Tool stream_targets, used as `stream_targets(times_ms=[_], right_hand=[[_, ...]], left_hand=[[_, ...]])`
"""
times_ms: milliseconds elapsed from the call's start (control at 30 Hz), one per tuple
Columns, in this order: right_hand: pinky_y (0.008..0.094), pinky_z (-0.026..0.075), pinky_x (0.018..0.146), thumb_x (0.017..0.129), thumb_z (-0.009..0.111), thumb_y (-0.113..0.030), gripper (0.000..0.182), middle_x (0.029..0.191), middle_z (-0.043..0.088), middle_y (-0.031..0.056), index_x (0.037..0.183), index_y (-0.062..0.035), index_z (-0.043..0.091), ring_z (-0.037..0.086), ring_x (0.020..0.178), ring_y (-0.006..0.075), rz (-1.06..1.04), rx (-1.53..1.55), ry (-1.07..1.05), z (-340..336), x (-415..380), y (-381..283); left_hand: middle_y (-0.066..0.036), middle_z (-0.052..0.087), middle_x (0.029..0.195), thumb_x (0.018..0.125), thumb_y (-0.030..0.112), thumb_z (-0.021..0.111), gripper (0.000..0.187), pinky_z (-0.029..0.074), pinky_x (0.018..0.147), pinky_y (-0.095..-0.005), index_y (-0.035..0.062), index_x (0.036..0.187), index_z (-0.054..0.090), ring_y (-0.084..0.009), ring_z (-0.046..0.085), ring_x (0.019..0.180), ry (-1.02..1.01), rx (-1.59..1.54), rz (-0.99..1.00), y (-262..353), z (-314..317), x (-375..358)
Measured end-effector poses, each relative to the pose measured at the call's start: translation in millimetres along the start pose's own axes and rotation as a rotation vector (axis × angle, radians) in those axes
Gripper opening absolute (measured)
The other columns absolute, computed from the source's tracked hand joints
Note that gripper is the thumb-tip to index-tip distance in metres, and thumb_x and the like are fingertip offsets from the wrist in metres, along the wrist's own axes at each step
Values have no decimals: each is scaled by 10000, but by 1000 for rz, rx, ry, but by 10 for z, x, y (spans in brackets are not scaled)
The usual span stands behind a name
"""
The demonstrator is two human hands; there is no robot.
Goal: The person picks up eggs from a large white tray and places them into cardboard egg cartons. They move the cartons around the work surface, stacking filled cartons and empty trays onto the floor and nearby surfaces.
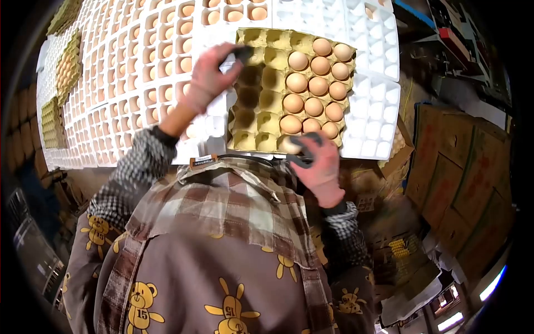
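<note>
A yellowish pulp egg tray (267, 121) lies in front of me, with brown eggs (318, 86) in its right-hand columns and bare cups to the left. My right hand (318, 167), in a pink glove with dark fingertips, has its fingers round an egg (290, 146) at the tray's near edge. Over the tray's upper left side is my left hand (216, 75), gloved the same way. Its thumb and fingers curve with a gap between them, and no egg shows there. White foam trays (219, 123) lie under and beside the pulp tray.
Egg-filled foam trays (125, 83) cover the left of the table. Further foam trays (375, 117) lie on the right. More pulp trays (54, 122) stand at the far left. Brown cardboard boxes (456, 167) are stacked to the right of the table.
</note>
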State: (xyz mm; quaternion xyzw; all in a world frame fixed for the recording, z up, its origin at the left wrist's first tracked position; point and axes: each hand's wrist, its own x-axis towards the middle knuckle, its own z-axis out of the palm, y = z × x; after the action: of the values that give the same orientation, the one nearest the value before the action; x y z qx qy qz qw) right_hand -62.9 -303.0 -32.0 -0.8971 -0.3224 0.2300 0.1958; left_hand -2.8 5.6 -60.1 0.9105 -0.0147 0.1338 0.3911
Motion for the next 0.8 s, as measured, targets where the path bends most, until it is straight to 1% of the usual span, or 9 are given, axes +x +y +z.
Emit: stream_targets(times_ms=[67, 133, 200, 267, 333, 433, 533, 633, 800], right_hand=[[352, 457, 924, 850, 663, -162, 376, 1145, 595, 94, 1205, -70, 582, 583, 1052, 222, 358, 1303, 307, -60, -161, 98], [283, 505, 837, 868, 596, -48, 335, 1096, 620, 100, 1198, -2, 558, 609, 991, 218, 430, 1427, 394, -68, -202, 292], [281, 497, 819, 853, 610, -18, 226, 1057, 638, 95, 1076, 16, 626, 620, 940, 208, 133, 745, 556, -118, -259, 361], [330, 489, 858, 809, 673, -40, 236, 1018, 639, 120, 1041, -3, 653, 626, 948, 242, 488, 1296, 234, -203, -274, 367], [340, 487, 880, 717, 768, -98, 358, 995, 630, 137, 1064, -103, 681, 623, 945, 296, 163, 98, 326, -61, -210, 115], [344, 496, 892, 683, 808, -125, 471, 989, 638, 140, 1129, -94, 658, 629, 951, 288, 143, -241, 239, 18, -177, 108], [339, 508, 669, 835, 689, -221, 442, 855, 611, 103, 1226, -55, 569, 593, 735, 227, 404, 1246, 254, 5, -260, 239], [273, 435, 565, 946, 501, -228, 421, 846, 601, 90, 1338, -76, 483, 559, 680, 187, 534, 2454, 0, -31, -305, 367], [278, 500, 725, 886, 581, -150, 393, 1187, 595, 89, 1270, -67, 572, 607, 903, 149, 350, 1520, 295, -335, -33, 276]], left_hand=[[-113, 681, 956, 762, 146, 743, 354, 534, 799, -350, 104, 1107, 678, -255, 659, 858, -224, -59, 170, 572, 115, -278], [-139, 595, 1124, 677, 235, 815, 562, 496, 831, -367, 108, 1180, 599, -280, 599, 980, -567, 370, 371, 923, 425, -478], [-163, 549, 1183, 706, 230, 789, 598, 491, 871, -396, 86, 1224, 526, -311, 580, 1035, -589, 465, 263, 939, 658, -588], [-146, 551, 1166, 730, 215, 767, 568, 487, 885, -382, 70, 1216, 512, -280, 578, 1039, -471, 162, 162, 816, 604, -578], [-87, 550, 1119, 790, 157, 695, 485, 469, 907, -326, 33, 1208, 482, -170, 545, 1035, -435, -566, -282, 743, 452, -567], [-83, 557, 1075, 779, 176, 720, 503, 476, 879, -308, 52, 1213, 497, -161, 546, 993, -399, -495, -180, 734, 369, -344], [-158, 570, 1087, 733, 241, 766, 595, 520, 865, -403, 102, 1255, 516, -322, 589, 1044, -535, 529, 44, 1008, 541, -292], [-144, 595, 1046, 737, 284, 775, 648, 538, 831, -395, 86, 1290, 501, -307, 633, 961, -409, 362, 33, 822, 586, -249], [-118, 579, 1053, 816, 262, 685, 428, 550, 713, -371, 268, 1236, 599, -256, 651, 870, -318, 586, 163, 806, 480, 74]])
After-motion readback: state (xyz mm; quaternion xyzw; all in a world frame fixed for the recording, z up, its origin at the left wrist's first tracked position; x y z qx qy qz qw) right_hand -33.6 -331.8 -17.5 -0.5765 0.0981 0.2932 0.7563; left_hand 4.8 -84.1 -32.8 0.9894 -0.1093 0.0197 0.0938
